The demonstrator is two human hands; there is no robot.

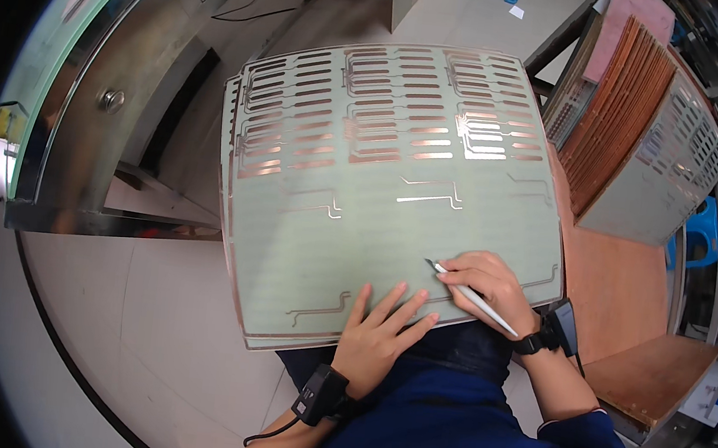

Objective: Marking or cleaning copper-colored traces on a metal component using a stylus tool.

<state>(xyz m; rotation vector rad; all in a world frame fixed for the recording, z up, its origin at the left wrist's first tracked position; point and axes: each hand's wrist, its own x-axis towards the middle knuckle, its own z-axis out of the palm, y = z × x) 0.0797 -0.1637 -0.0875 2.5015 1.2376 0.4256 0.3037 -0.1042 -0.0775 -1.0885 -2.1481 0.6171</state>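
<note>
Copper-traced panel (374, 243) mid-frame, I'd brace it with the left hand (371, 342), fingers spread flat, gripping nothing, at lower center, and guide the white pen-like tool (486, 309), pinched in the right hand's (494, 288) closed fingers, lightly so its tip won't skid.

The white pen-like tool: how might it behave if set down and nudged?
The white pen-like tool is probably light, being so slim. It looks stiff, running straight out from the right hand. Nudged, it may roll, since it seems roundish along its length.
</note>
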